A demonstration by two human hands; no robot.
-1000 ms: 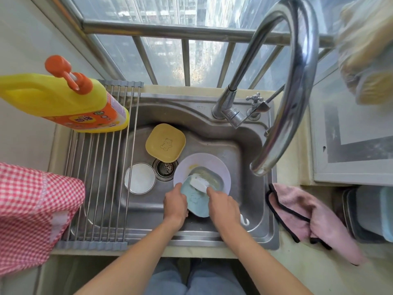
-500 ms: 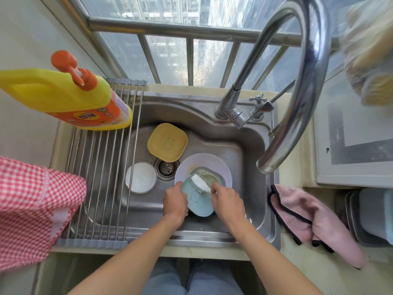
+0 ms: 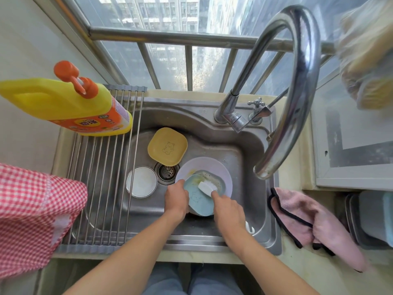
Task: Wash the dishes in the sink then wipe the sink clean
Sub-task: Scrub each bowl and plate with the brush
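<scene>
Nearest, the left hand point(image 3: 177, 200) grips the blue dish's point(image 3: 198, 199) left rim, fingers curled round it, while the right hand point(image 3: 228, 210) clasps a white brush point(image 3: 206, 186), bristles pressed onto the dish. Beneath lies a lilac plate point(image 3: 221, 169); beyond, a yellow dish point(image 3: 167, 147) in the sink point(image 3: 253, 158).

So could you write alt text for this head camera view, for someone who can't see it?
Seen from above, a person's left hand holds a blue dish over a steel sink while the right hand scrubs it with a white brush. A yellow dish, a white plate and a pale plate lie in the basin.
</scene>
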